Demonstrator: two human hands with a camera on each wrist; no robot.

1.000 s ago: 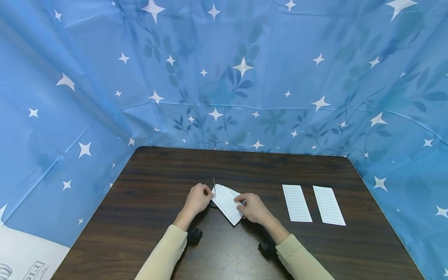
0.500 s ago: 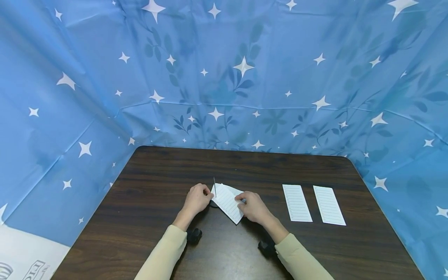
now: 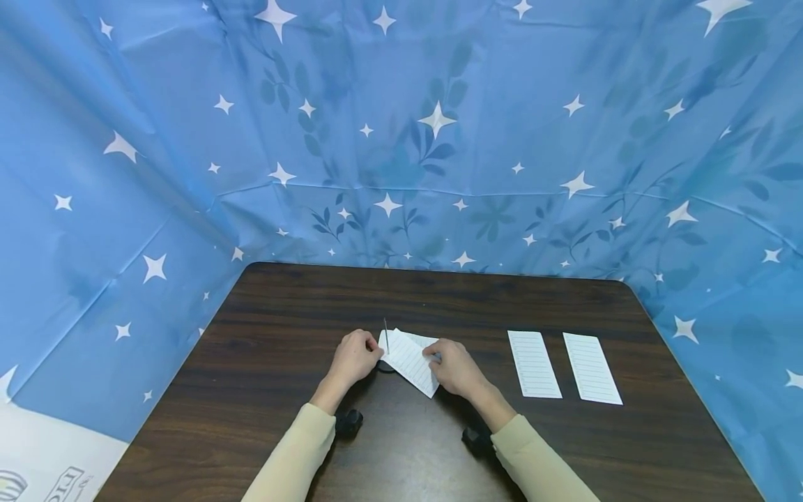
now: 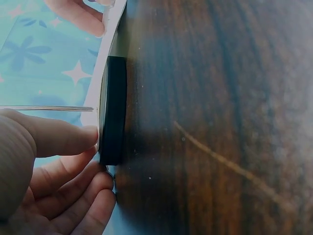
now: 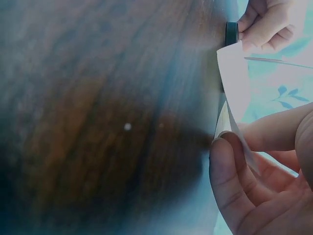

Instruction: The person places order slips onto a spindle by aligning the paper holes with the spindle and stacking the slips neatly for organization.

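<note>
A receipt spike with a thin metal rod (image 3: 386, 336) and a round black base (image 4: 115, 110) stands near the table's middle. White lined paper slips (image 3: 408, 355) lie over the base at differing angles, and the rod sticks up through their left corner. My left hand (image 3: 355, 354) grips the spike's base at its left rim, thumb against the paper's edge beside the rod. On the other side, my right hand (image 3: 461, 368) pinches the slips' right part between thumb and fingers. In the right wrist view the slip (image 5: 234, 78) is lifted and bent above the table.
Two more lined slips, a nearer one (image 3: 534, 364) and a farther one (image 3: 592, 368), lie side by side on the dark wooden table (image 3: 301, 300) to the right. A blue star-patterned curtain (image 3: 401, 139) hangs behind. A white printed surface (image 3: 56, 453) shows at lower left.
My right hand has shifted slightly up and away, turning the slips a little so their lower corner swings right and farther back. The left hand stays in place.
</note>
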